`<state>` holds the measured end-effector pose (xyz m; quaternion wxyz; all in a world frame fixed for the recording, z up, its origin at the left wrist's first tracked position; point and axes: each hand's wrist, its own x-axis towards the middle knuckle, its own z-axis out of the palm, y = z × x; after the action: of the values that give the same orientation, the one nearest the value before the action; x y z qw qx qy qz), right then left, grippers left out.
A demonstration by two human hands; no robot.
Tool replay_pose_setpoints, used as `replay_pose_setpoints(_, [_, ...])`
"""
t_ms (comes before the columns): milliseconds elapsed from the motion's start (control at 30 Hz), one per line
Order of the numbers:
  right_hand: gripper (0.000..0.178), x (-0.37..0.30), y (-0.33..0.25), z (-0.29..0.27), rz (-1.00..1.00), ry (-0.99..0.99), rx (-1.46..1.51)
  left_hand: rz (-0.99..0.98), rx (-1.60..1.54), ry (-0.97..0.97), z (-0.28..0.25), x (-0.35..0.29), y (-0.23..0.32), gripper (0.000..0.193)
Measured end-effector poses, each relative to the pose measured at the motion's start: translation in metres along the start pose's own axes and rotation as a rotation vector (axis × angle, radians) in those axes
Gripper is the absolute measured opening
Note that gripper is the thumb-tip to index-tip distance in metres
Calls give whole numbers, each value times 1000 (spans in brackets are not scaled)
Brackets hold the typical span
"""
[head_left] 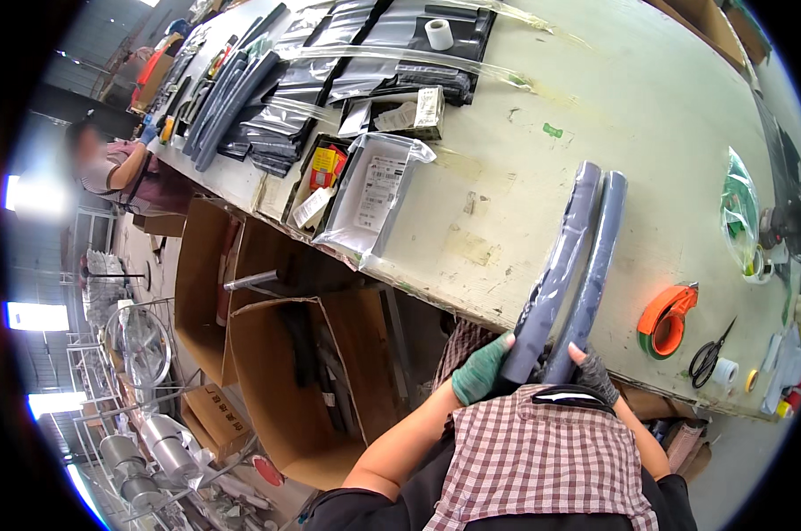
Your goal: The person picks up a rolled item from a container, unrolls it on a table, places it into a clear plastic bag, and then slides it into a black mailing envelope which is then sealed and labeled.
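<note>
Two long grey-blue tubes lie side by side, their far ends over the table. The left tube (560, 257) has shiny, wrinkled plastic film on it, and the right tube (599, 261) looks film-covered too. My left hand (482, 372), in a green glove with a bare thumb tip, grips the left tube's near end from its outer side. Around the near end of the right tube closes my right hand (595, 373), in a dark grey glove; its fingers are partly hidden. Both near ends are close to my checked apron (542, 451).
Right of the tubes are an orange tape dispenser (681, 299), black scissors (707, 361) and a white tape roll (726, 372). A plastic-lined box (340, 226) stands at the table's left edge. Open cartons (272, 380) sit below. A co-worker (122, 168) stands far left beside more tubes (237, 111).
</note>
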<state>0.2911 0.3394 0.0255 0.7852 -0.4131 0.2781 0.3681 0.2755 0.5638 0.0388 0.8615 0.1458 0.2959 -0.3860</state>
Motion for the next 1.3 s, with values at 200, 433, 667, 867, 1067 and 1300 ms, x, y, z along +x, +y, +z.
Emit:
replay_pose_setpoints(200, [45,21,-45,52,-80,-50,29,99,-104,-274,28,0,73,62])
replay_pose_setpoints(433, [57,49,-65,83,-245,-101,139,30,204,-192,26,2,123,58])
replay_pose_setpoints(667, [55,47,-91,133,-292,18,47,15,418,-77,60,14,138,55])
replay_pose_setpoints(867, [58,34,-101,132,-256,2,78,123,467,-96,61,20,144,50])
replay_pose_setpoints(1067, [62,30,-100,119,-302,-26,91,9,405,-82,53,33,141,61])
replay_pose_setpoints(1300, [60,34,-93,101,-262,-40,161,58,412,-104,53,35,136,69])
